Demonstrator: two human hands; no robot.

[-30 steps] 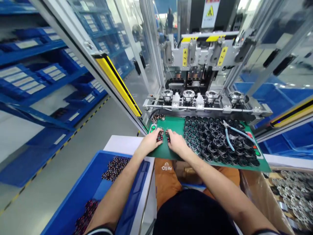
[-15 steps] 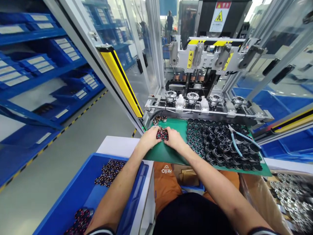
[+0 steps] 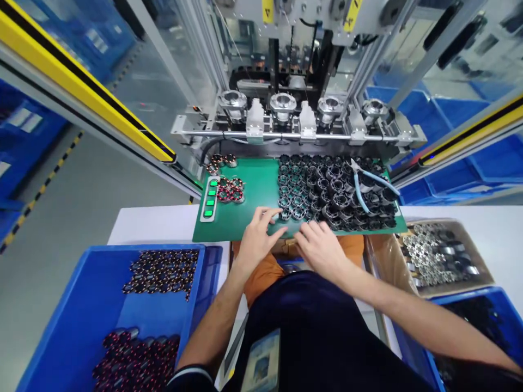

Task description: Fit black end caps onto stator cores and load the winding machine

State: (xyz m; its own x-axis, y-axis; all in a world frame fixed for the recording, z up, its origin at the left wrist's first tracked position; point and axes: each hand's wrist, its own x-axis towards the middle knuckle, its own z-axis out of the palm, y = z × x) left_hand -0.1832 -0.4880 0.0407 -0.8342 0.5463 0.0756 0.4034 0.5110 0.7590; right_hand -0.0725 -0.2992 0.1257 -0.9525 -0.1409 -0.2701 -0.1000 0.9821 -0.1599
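Note:
My left hand (image 3: 259, 237) is over the front of the green mat (image 3: 259, 185), thumb and fingers apart with nothing between them. Its fingertips are close to the front left corner of rows of black-and-silver ring-shaped parts (image 3: 292, 188). My right hand (image 3: 321, 247) is at the mat's front edge, just in front of the same rows. Its fingers are loosely bent and slightly apart, and I see nothing held in them; whether they touch a ring is unclear. A small group of red-and-copper wound stators (image 3: 231, 193) sits at the mat's left, away from both hands.
Light-blue-handled pliers (image 3: 362, 190) lie across the rings. Beside the stators is a panel with green lit buttons (image 3: 210, 201). Machine fixtures (image 3: 283, 106) line the back. A blue bin (image 3: 151, 316) with stators is at left; a box of metal rings (image 3: 439, 253) is at right.
Both hands have let go of the red wound stators, which stay on the mat's left. The hands have moved right and toward me, to the front of the black rings. The view has tilted down.

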